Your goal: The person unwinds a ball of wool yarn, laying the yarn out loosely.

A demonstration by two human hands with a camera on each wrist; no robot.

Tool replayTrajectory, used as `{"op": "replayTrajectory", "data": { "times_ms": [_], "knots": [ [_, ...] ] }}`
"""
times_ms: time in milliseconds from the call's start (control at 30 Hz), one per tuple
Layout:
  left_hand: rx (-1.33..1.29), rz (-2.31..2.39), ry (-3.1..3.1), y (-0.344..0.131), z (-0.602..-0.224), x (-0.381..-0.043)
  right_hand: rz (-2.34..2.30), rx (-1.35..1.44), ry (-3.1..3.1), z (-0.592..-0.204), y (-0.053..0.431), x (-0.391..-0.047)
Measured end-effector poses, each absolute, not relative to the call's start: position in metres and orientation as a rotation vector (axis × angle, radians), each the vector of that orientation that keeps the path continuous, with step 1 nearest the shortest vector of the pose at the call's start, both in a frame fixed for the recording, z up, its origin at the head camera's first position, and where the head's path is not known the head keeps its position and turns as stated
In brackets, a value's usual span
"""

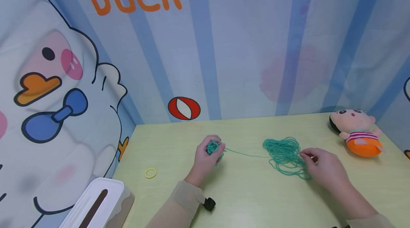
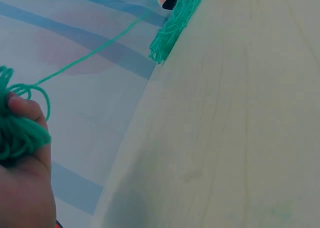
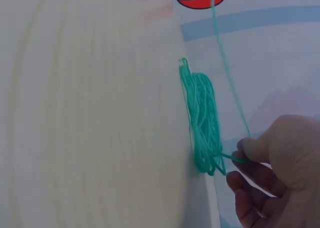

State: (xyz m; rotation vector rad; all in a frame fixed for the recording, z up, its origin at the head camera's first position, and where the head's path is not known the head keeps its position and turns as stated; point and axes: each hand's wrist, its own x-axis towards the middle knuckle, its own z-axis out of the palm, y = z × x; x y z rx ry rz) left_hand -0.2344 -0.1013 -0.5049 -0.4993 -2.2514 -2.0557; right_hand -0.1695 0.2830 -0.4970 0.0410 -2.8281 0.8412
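Observation:
My left hand (image 1: 204,157) grips a small bundle of green yarn (image 1: 212,146), its loops bulging past the thumb in the left wrist view. From that bundle a single strand (image 1: 245,154) stretches rightward to a loose pile of the same yarn (image 1: 283,152) on the table. At the pile's right edge is my right hand (image 1: 326,169). Between thumb and forefinger it pinches a yarn strand, as the right wrist view shows; the other fingers are bent below. Part of the left bundle is hidden by the fingers.
A doll (image 1: 358,133) in a striped top and orange bottoms lies at the table's back right. A yellow ring (image 1: 150,173) lies left of my left hand. At the front left stands a white-lidded box (image 1: 112,188) with a slot. Printed cloth (image 1: 237,60) hangs behind the table (image 1: 243,196).

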Motion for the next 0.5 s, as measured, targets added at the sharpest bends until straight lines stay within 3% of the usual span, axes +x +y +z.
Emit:
{"op": "replayTrajectory", "data": {
  "times_ms": [267, 500],
  "knots": [
    [-0.473, -1.999, -2.262, -0.1, -0.503, -0.233, 0.806, 0.021, -2.987, -0.498, 0.285, -0.179],
    [-0.573, -2.031, -2.271, -0.097, -0.501, -0.23, 0.865, 0.173, -2.693, -0.485, 0.236, -0.175]
  ]
}}
